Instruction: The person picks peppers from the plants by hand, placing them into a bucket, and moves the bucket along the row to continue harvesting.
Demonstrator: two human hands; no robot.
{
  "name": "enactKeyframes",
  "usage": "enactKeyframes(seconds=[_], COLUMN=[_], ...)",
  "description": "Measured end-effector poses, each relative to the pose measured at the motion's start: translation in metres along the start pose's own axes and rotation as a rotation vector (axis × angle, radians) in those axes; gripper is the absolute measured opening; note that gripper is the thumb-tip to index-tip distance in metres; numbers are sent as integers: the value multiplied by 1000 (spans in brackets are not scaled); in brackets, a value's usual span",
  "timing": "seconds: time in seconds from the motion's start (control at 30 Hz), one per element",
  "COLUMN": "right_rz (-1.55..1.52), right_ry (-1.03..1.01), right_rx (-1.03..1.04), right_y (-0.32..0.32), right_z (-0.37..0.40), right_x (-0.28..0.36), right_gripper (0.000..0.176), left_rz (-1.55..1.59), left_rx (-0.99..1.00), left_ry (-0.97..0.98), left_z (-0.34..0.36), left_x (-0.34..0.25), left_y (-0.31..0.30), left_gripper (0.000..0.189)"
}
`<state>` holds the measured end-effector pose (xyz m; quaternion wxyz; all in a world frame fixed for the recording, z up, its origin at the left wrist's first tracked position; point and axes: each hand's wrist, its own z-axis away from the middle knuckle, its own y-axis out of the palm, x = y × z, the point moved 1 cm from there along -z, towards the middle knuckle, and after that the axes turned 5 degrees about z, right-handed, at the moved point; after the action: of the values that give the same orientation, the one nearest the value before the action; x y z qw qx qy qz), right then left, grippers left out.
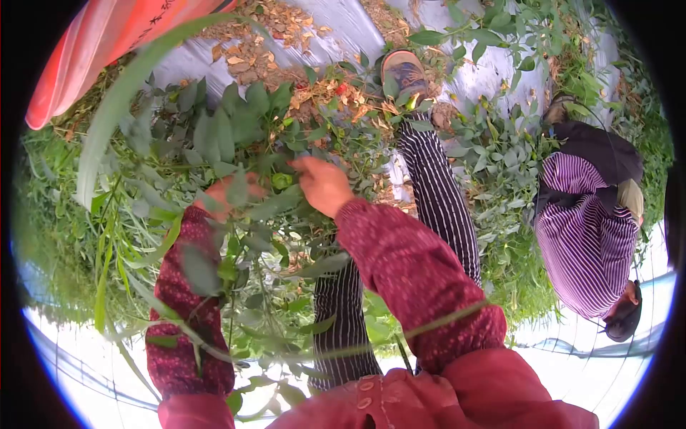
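Note:
My right hand [323, 186] is among the leafy plants [236, 129] near the middle, its fingers bent together beside a small round green fruit [281, 180]. Leaves hide what its fingertips touch. To the left of the fruit is my left hand [232, 194], partly covered by leaves; its fingers point toward the fruit and are too hidden to read. Both of my arms are in dark red patterned sleeves.
A red and white sack [107, 53] lies at the upper left. Silvery ground sheeting [321, 25] with dry leaves runs across the top. My shoe [404, 74] stands on it. Another person [589, 222] bends over plants at the right. Long grass blades cross the left side.

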<state>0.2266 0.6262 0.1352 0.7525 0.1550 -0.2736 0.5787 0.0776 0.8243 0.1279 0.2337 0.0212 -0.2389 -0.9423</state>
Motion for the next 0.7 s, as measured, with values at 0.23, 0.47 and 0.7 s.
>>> enactKeyframes(seconds=[0.23,0.47,0.7], right_rz=[-352,-112,-130], right_ry=[89,119,123], right_rx=[513,402,296], right_y=[41,22,20], right_z=[-38,-27,-15], right_x=[-19,-2,-7], right_gripper=[46,47,40], left_rz=[-147,-447,-385], left_rx=[-75,-227,-292], left_ry=[-17,207,-132], left_z=[6,1,9], left_x=[-16,-1,-29], left_y=[17,18,48], left_gripper=[64,31,39])
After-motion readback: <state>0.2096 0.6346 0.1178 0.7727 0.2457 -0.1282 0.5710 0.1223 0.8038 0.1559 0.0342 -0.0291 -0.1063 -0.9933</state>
